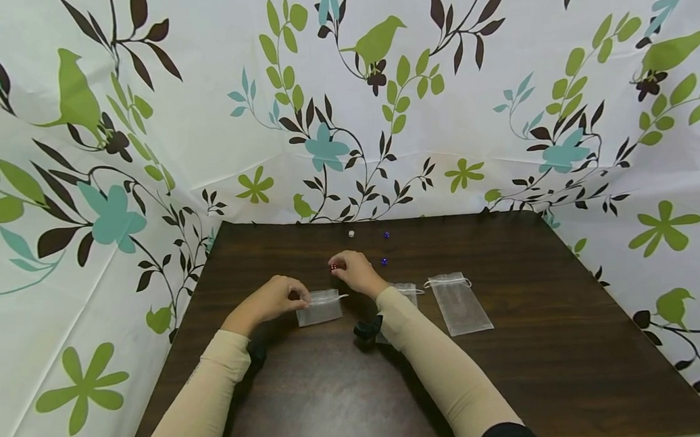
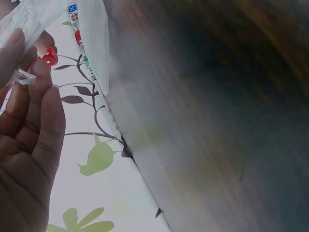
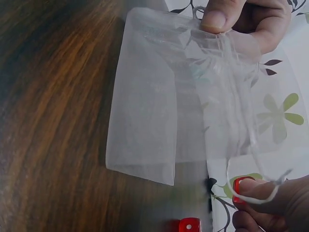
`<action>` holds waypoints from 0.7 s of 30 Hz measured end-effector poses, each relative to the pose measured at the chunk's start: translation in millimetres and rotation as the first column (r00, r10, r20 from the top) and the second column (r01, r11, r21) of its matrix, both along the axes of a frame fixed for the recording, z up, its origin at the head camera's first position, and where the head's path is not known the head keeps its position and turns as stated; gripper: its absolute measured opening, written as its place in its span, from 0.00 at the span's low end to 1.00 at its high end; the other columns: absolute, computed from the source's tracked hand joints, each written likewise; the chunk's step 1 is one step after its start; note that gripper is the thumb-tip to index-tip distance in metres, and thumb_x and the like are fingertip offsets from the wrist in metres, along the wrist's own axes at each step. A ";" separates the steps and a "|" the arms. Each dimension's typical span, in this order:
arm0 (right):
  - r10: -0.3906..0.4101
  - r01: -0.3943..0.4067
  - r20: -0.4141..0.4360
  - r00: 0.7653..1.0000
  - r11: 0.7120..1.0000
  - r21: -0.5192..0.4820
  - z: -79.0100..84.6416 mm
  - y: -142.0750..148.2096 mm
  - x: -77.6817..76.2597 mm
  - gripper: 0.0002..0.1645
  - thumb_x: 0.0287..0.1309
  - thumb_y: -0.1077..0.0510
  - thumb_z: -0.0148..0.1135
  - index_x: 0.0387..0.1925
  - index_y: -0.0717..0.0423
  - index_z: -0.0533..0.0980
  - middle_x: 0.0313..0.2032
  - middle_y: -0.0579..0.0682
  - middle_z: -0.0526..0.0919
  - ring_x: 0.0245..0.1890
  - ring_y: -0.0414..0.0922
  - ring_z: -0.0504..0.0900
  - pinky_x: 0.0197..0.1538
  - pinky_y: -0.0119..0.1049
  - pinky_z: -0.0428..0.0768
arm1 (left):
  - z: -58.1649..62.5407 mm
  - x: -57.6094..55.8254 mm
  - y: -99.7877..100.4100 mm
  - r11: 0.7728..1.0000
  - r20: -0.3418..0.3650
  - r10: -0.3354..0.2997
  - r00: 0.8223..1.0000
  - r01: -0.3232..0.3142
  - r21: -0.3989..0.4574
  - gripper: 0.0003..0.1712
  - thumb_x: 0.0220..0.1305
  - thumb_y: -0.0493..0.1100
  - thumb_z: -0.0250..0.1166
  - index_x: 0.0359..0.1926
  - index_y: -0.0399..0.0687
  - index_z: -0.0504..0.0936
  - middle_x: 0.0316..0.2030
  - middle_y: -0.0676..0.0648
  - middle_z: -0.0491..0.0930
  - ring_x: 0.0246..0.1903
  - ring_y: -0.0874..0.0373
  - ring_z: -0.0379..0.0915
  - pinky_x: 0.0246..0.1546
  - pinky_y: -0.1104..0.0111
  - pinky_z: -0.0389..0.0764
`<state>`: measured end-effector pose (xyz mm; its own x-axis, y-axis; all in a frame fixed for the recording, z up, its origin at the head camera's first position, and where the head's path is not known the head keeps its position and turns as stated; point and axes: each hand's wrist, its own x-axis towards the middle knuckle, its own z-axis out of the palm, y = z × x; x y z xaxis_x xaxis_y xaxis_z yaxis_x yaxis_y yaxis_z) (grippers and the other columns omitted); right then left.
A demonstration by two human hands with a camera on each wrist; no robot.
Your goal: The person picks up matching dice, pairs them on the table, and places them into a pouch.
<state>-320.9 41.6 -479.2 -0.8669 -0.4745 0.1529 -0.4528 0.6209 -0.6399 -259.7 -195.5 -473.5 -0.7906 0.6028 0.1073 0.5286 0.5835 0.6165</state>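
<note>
Head view gives me three sheer white drawstring bags on the dark brown worktop (image 1: 580,365). I have the left bag (image 1: 321,308) in the left hand (image 1: 273,297), its thumb and fingers pinching the bag near the drawstring. The middle bag (image 1: 405,292) lies partly hidden from me by the right sleeve (image 1: 452,367), and the right bag (image 1: 461,305) lies flat beyond that sleeve, its drawstring end far.

I see the right hand (image 1: 356,272) beyond the left bag, gripping one red die (image 1: 332,267) between thumb and fingers. Farther out I count one white die (image 1: 351,233) near the far edge, with one far blue die (image 1: 386,235) to its right and one nearer blue die (image 1: 384,261) just right of the right hand. Right wrist view shows me a second red die (image 3: 189,225), resting on the worktop, apart from the held one. One patterned cloth (image 1: 205,66) hangs behind the worktop.
</note>
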 end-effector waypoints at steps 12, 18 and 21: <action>-0.005 0.004 -0.006 1.000 1.000 -0.023 -1.1 2.8 2.9 0.13 0.66 0.66 0.66 0.51 0.66 0.82 0.48 0.58 0.85 0.48 0.52 0.83 0.51 0.44 0.80 | 0.5 1.7 0.2 1.000 -0.003 0.001 1.000 -0.001 -0.007 0.03 0.63 0.41 0.73 0.33 0.47 0.88 0.32 0.56 0.86 0.32 0.65 0.77 0.33 0.69 0.79; 0.022 -0.022 -0.002 1.000 0.999 -0.050 0.0 2.9 3.2 0.14 0.65 0.66 0.66 0.51 0.68 0.82 0.45 0.57 0.87 0.47 0.52 0.85 0.51 0.43 0.81 | 0.4 2.7 0.4 1.000 -0.010 0.000 1.000 0.000 -0.011 0.03 0.63 0.40 0.73 0.34 0.46 0.88 0.32 0.56 0.86 0.32 0.65 0.77 0.33 0.69 0.79; 0.023 -0.023 0.001 1.000 0.999 -0.048 1.4 2.5 4.3 0.14 0.65 0.66 0.66 0.51 0.67 0.82 0.45 0.57 0.87 0.46 0.51 0.85 0.50 0.42 0.81 | 0.7 3.3 0.4 1.000 -0.002 0.002 1.000 -0.002 -0.011 0.03 0.63 0.40 0.73 0.34 0.46 0.88 0.33 0.55 0.86 0.32 0.65 0.77 0.33 0.69 0.79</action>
<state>-316.6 44.1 -477.8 -0.8559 -0.4868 0.1747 -0.4659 0.5790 -0.6691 -256.3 -195.1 -472.7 -0.7916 0.6024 0.1026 0.5288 0.5913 0.6089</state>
